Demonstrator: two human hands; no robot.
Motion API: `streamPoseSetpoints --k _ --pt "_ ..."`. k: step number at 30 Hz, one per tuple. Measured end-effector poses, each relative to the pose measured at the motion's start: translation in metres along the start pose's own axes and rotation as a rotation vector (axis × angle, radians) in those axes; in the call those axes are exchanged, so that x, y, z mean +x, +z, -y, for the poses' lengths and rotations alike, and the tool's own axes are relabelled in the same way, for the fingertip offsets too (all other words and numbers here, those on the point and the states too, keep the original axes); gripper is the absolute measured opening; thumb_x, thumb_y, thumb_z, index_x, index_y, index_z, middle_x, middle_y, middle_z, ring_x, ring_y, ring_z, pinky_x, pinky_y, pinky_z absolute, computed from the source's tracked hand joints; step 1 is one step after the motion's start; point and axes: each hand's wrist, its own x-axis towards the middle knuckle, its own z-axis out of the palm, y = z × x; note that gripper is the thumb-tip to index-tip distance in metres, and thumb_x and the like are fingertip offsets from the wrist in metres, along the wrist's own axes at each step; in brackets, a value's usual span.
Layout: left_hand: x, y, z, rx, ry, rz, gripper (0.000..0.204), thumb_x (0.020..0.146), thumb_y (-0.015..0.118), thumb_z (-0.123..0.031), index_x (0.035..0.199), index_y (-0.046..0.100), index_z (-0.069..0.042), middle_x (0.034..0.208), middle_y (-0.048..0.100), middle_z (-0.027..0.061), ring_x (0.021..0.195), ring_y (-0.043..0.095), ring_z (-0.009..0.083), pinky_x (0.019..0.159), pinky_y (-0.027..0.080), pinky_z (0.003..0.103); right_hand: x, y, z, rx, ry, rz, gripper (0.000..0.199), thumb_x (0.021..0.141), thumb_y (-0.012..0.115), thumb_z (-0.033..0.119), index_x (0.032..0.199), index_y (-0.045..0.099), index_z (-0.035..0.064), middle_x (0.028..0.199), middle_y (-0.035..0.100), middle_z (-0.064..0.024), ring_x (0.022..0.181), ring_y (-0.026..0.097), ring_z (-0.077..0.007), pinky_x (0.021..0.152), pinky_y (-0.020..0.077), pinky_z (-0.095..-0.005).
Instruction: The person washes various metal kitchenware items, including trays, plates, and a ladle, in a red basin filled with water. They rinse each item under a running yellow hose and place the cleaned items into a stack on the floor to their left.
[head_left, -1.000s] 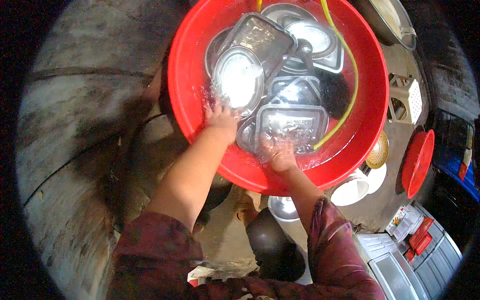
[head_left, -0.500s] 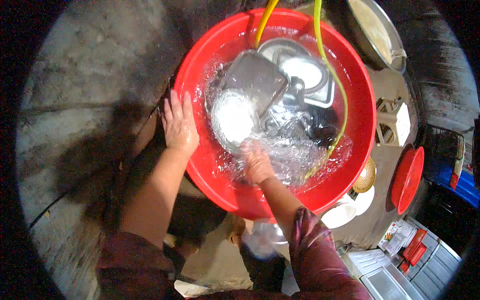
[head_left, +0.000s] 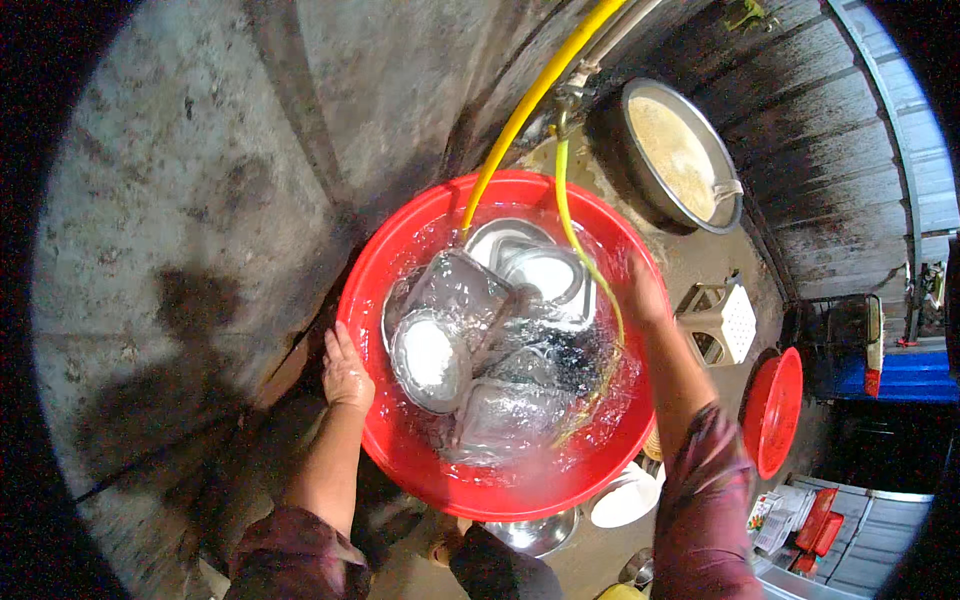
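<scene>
Fingers [head_left: 638,270] of the right hand [head_left: 648,295] moved to tub rim [head_left: 520,503].

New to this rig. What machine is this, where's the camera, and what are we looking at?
No machine: these are a person's own bare hands. The view comes from the left one of two fisheye cameras worn on the head, looking down, so straight edges bend near the rim.

In the middle is a large red basin of rippling water. In it lie a shiny oval dish, a rectangular tray and more dishes. A thick yellow hose and a thinner yellow hose lead in.

The left hand lies against the basin's left rim, fingers extended. The right hand is at the right rim, too blurred to judge its grip. Neither hand holds a dish. To the right are a pale stool and a smaller red basin.
</scene>
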Motion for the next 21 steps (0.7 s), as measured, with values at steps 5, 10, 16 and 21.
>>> streamPoseSetpoints --k 5,10,16,21 --pt "0.007 0.012 0.026 0.084 0.005 -0.101 0.082 0.072 0.052 -0.004 0.136 0.002 -0.006 0.136 0.019 0.0227 0.109 0.041 0.0402 0.091 0.04 0.04 0.111 -0.148 0.085 -0.182 -0.377 -0.424 0.047 0.075 0.058 0.025 0.116 0.046 0.0041 0.107 0.054 -0.0223 0.101 0.051 -0.0352 0.088 0.0402 -0.0404" --pt "0.007 0.005 0.015 0.064 -0.036 0.005 0.087 0.068 0.057 -0.003 0.136 0.002 -0.005 0.134 0.022 0.0217 0.106 0.043 0.0387 0.088 0.042 0.039 0.152 -0.13 0.104 -0.379 -0.358 -0.303 0.052 0.074 0.061 0.025 0.118 0.046 0.001 0.125 0.042 -0.0202 0.115 0.04 -0.0334 0.098 0.0316 -0.0365" --pt "0.011 0.019 0.02 0.069 0.016 -0.062 0.087 0.067 0.057 -0.003 0.136 0.004 -0.005 0.134 0.021 0.0219 0.106 0.044 0.0388 0.089 0.04 0.04 0.203 -0.062 0.108 -0.529 -0.276 -0.346 0.06 0.075 0.059 0.032 0.127 0.036 0.0154 0.137 0.026 -0.0128 0.127 0.021 -0.0334 0.101 0.0213 -0.0496" --pt "0.007 0.023 0.021 0.082 0.064 -0.077 0.087 0.067 0.057 -0.004 0.135 0.003 -0.004 0.136 0.016 0.0216 0.105 0.044 0.0398 0.087 0.042 0.039 0.244 -0.046 0.093 -0.66 -0.367 -0.351 0.056 0.079 0.055 0.028 0.129 0.032 0.015 0.136 0.027 -0.0102 0.127 0.022 -0.0316 0.101 0.0196 -0.0502"
